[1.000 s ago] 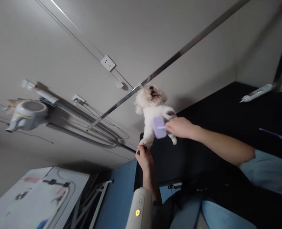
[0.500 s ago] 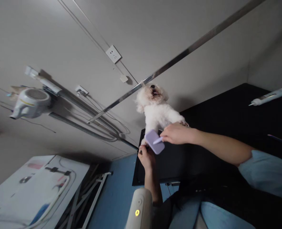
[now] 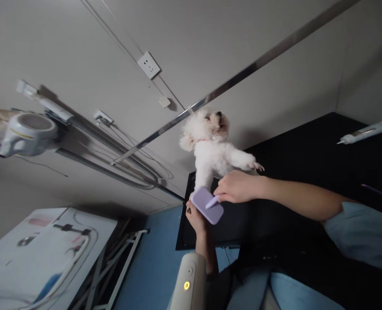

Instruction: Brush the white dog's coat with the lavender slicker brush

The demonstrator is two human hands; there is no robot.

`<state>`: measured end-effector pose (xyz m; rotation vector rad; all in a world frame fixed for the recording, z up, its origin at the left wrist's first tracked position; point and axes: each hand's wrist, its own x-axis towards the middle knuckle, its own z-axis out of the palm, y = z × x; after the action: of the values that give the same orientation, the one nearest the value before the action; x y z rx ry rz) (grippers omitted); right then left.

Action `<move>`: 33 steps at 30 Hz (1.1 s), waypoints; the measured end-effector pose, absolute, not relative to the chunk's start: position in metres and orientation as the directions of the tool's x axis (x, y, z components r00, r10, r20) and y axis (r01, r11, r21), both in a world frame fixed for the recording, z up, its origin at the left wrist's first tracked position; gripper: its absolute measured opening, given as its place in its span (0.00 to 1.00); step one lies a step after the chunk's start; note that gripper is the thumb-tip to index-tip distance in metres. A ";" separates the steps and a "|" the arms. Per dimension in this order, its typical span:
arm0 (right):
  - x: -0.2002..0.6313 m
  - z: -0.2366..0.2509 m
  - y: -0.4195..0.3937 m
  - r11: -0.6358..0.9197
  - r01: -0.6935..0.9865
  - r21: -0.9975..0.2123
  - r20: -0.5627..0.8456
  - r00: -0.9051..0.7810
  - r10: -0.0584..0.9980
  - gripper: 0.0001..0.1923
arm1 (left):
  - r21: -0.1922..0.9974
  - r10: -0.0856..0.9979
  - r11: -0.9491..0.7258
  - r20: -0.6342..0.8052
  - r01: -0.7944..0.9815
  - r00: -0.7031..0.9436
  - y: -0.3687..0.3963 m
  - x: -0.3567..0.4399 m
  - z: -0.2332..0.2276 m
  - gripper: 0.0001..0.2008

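Note:
A fluffy white dog (image 3: 210, 157) stands upright against the black table (image 3: 291, 202), its muzzle turned up and to the right. My left hand (image 3: 195, 217) is closed round the end of one of its front legs; the paw itself is mostly hidden. In my right hand (image 3: 238, 186) is the thin handle of a purple slicker brush (image 3: 207, 204). The brush's flat back faces me, and its head lies over the lower part of the held leg, close to my left fingers. The dog's other front leg stretches out to the right above my right wrist.
A metal bar (image 3: 223, 88) runs diagonally behind the dog's head. On the wall hang a grey dryer (image 3: 29, 131) and its hoses. A white bottle (image 3: 365, 132) lies at the table's right. A pale device with a yellow light (image 3: 189, 280) sticks up in front. A white tub (image 3: 32, 254) stands lower left.
The dog has turned its head to the right and stretched its free front paw outward. The brush has moved slightly down along the held leg. My left hand keeps its hold.

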<state>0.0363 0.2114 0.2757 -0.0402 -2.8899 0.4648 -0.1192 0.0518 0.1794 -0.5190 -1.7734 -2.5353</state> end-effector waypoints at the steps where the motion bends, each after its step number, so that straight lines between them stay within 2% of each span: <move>1: 0.035 0.274 0.212 0.949 -0.010 -0.315 0.203 -0.977 0.057 0.15 | 0.913 0.196 -0.362 0.275 0.191 -0.941 0.052 -0.119 0.178 0.18; 4: 0.034 0.270 0.215 0.927 0.222 -0.303 0.223 -0.929 0.295 0.17 | 0.903 0.221 -0.390 0.283 0.181 -0.933 0.051 -0.120 0.175 0.17; 5: 0.034 0.269 0.216 0.924 0.245 -0.292 0.233 -0.919 0.317 0.17 | 0.909 0.219 -0.372 0.284 0.189 -0.934 0.051 -0.121 0.174 0.17; 6: 0.034 0.269 0.215 0.936 0.212 -0.281 0.236 -0.930 0.281 0.16 | 0.919 0.208 -0.338 0.284 0.204 -0.936 0.051 -0.122 0.173 0.17; 8: 0.035 0.268 0.213 0.959 0.059 -0.276 0.212 -0.970 0.121 0.15 | 0.930 0.182 -0.287 0.289 0.231 -0.940 0.050 -0.122 0.172 0.18; 9: 0.035 0.269 0.212 0.959 0.028 -0.281 0.203 -0.975 0.088 0.15 | 0.930 0.182 -0.284 0.292 0.234 -0.939 0.049 -0.122 0.172 0.18; 10: 0.035 0.269 0.211 0.957 0.054 -0.286 0.206 -0.972 0.116 0.15 | 0.927 0.190 -0.296 0.294 0.231 -0.937 0.049 -0.122 0.172 0.18; 12: 0.036 0.271 0.211 0.942 0.174 -0.287 0.230 -0.942 0.244 0.16 | 0.915 0.197 -0.328 0.308 0.233 -0.931 0.048 -0.121 0.172 0.16; 13: 0.036 0.272 0.211 0.941 0.186 -0.283 0.241 -0.936 0.257 0.16 | 0.916 0.195 -0.316 0.319 0.248 -0.928 0.047 -0.120 0.172 0.15; 16: 0.037 0.275 0.212 0.959 0.015 -0.283 0.210 -0.975 0.077 0.14 | 0.920 0.159 -0.238 0.352 0.310 -0.923 0.045 -0.116 0.172 0.14; 17: 0.037 0.275 0.213 0.956 -0.002 -0.292 0.197 -0.979 0.059 0.14 | 0.919 0.157 -0.241 0.356 0.313 -0.921 0.044 -0.115 0.173 0.14; 20: 0.039 0.276 0.212 0.945 0.142 -0.295 0.224 -0.951 0.213 0.17 | 0.917 0.208 -0.285 0.343 0.279 -0.916 0.042 -0.112 0.173 0.14; 21: 0.040 0.276 0.210 0.947 0.144 -0.286 0.235 -0.948 0.215 0.17 | 0.921 0.229 -0.283 0.335 0.267 -0.914 0.041 -0.111 0.173 0.14; 24: 0.045 0.275 0.204 0.961 -0.019 -0.277 0.184 -0.982 0.034 0.15 | 0.930 0.248 -0.255 0.328 0.266 -0.911 0.037 -0.108 0.173 0.18; 25: 0.047 0.275 0.203 0.959 -0.026 -0.283 0.161 -0.987 0.021 0.14 | 0.924 0.244 -0.263 0.343 0.278 -0.907 0.035 -0.108 0.173 0.20; 26: 0.049 0.276 0.202 0.959 0.016 -0.284 0.152 -0.986 0.062 0.14 | 0.914 0.241 -0.278 0.364 0.295 -0.900 0.034 -0.107 0.172 0.21; 28: 0.052 0.276 0.200 0.948 0.164 -0.273 0.180 -0.959 0.218 0.15 | 0.885 0.220 -0.319 0.417 0.340 -0.882 0.032 -0.106 0.170 0.23; 29: 0.054 0.277 0.198 0.945 0.191 -0.266 0.199 -0.948 0.247 0.16 | 0.871 0.210 -0.334 0.441 0.360 -0.872 0.030 -0.106 0.168 0.23; 30: 0.055 0.276 0.197 0.952 0.162 -0.261 0.208 -0.953 0.219 0.16 | 0.863 0.212 -0.339 0.459 0.376 -0.863 0.029 -0.105 0.166 0.24; 32: 0.057 0.275 0.192 0.964 0.033 -0.263 0.183 -0.980 0.083 0.16 | 0.848 0.199 -0.341 0.488 0.407 -0.850 0.028 -0.104 0.161 0.25; 33: 0.058 0.274 0.191 0.963 0.009 -0.269 0.169 -0.984 0.056 0.16 | 0.839 0.193 -0.352 0.498 0.415 -0.845 0.027 -0.104 0.158 0.25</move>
<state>0.0578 0.1908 0.2741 -0.0491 -2.9375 0.4017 -0.1039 0.0269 0.1580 -0.8083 -1.6981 -2.3358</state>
